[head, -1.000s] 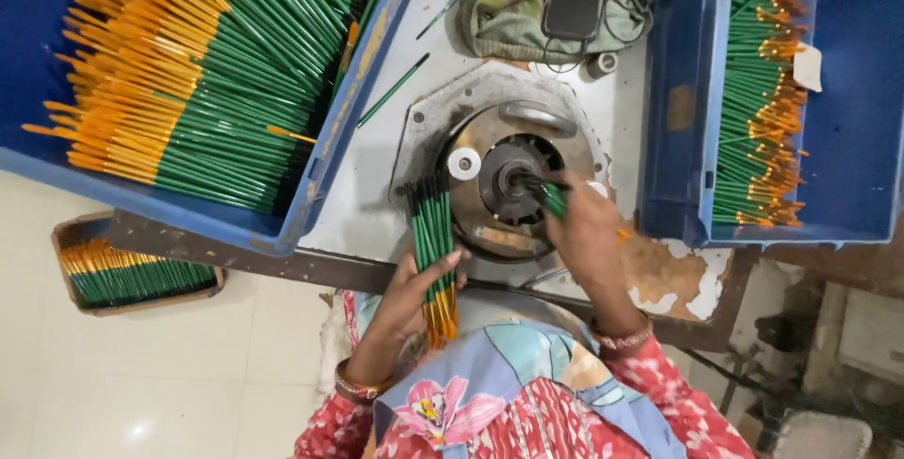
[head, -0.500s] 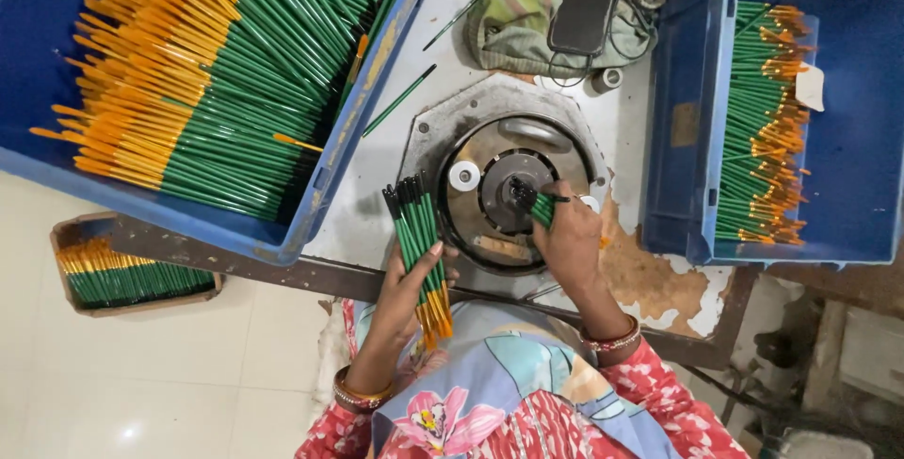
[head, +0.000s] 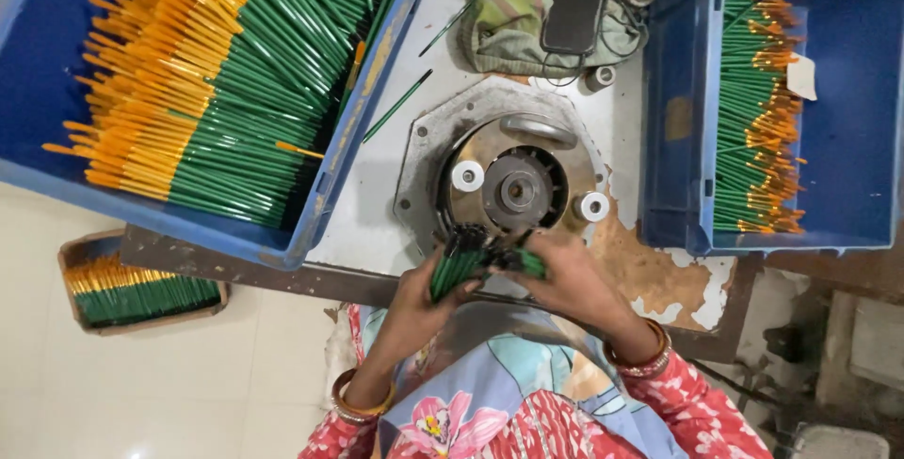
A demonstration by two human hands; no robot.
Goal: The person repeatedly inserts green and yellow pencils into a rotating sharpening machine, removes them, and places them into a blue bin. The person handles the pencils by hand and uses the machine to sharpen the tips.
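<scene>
A large blue bin of green pencils overhangs the counter's left edge. At the near edge, the left hand is closed around a bundle of green pencils; the right hand pinches a few pencils just below the round metal machine. A second blue bin sits at the right edge.

Left hand: fingers curled shut in a grip, knuckles turned up, palm facing the right hand.
Right hand: fingers bent and closed, back of the hand up, fingertips meeting the left hand's.
Wrists: both bent inward, bangles on each.
Forearms: angled up from the body, converging at the hands.
</scene>
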